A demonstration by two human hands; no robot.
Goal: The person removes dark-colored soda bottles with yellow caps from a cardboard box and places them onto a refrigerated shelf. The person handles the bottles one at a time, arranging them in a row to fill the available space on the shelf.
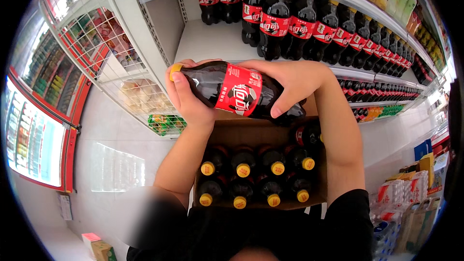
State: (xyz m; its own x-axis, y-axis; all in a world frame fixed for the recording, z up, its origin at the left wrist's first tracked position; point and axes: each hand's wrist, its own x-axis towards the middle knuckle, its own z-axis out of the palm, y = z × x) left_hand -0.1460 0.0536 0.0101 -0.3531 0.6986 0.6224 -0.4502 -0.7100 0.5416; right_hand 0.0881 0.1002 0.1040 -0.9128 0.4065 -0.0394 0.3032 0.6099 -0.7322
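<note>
A large plastic cola bottle [239, 88] with a red label and yellow cap lies sideways between my two hands. My left hand [190, 96] grips its cap and neck end, thumb beside the cap. Around the lower body and base, at the right, my right hand [299, 83] is closed, its thumb on the near side. Below the bottle stands an open cardboard box [250, 128] holding several yellow-capped cola bottles [243, 169]. Beyond my hands, more cola bottles [275, 25] stand upright in a row on a white shelf [206, 43].
A white wire rack [108, 61] with packaged goods rises at the left, near lit red drink coolers [70, 152]. Lower shelves with bottles [373, 90] run to the right. Shrink-wrapped packs [393, 195] and cartons sit on the floor at right; small boxes [103, 250] lie at lower left.
</note>
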